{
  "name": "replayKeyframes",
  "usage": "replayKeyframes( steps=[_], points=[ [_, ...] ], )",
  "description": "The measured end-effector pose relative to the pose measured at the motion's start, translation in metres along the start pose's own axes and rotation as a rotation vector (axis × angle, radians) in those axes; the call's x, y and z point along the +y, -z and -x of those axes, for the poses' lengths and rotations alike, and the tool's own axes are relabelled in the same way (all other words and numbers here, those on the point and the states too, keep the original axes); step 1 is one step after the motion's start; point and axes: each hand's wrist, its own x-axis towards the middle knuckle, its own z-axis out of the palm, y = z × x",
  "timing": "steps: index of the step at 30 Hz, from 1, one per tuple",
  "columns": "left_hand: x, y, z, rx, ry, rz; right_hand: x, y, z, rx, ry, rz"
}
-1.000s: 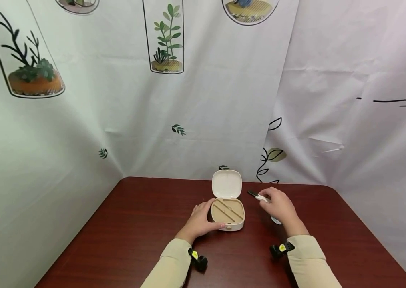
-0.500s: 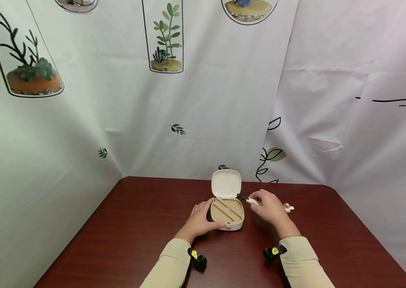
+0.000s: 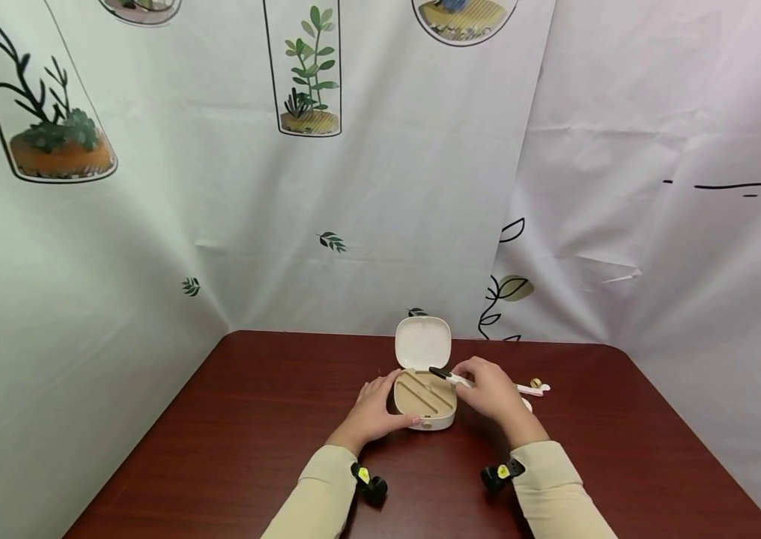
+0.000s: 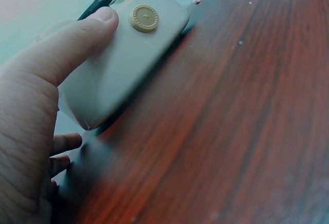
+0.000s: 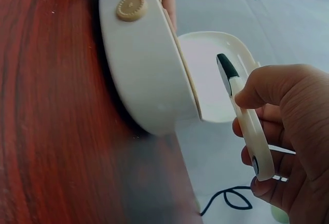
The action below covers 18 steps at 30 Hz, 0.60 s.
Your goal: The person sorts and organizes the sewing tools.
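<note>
A white lidded case point(image 3: 431, 424) stands on the table with its lid point(image 3: 423, 343) raised. Inside lies a beige insert point(image 3: 414, 400) crossed by slanted bars. My left hand point(image 3: 374, 412) grips the case's left side, its thumb near the round beige button point(image 4: 144, 18) on the front. My right hand point(image 3: 490, 390) pinches a slim white tool point(image 5: 249, 126) with a flat dark tip point(image 5: 226, 66) between thumb and fingers. In the head view that tip overlaps the case's back right corner, over the insert.
On the brown table point(image 3: 252, 419), right of my right hand, lie a slim white and pink item point(image 3: 534, 390), a small gold round piece point(image 3: 535, 382) and a white round piece point(image 3: 526, 405), partly hidden. A patterned white curtain point(image 3: 380, 284) hangs behind the table's back edge.
My right hand has moved left with the slim white tool, from beside the case to over its right side. Small items behind that hand have come into view. My left hand stays on the case.
</note>
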Motion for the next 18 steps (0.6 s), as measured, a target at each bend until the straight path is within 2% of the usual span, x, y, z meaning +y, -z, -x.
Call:
replayKeyframes(
  steps=[8, 18],
  points=[
    [0.002, 0.001, 0.000, -0.004, 0.008, -0.003, -0.009, -0.007, -0.001, -0.008, 0.042, 0.034],
    [0.002, 0.001, 0.001, -0.008, 0.009, -0.015, -0.018, -0.022, -0.003, -0.037, 0.049, 0.042]
  ],
)
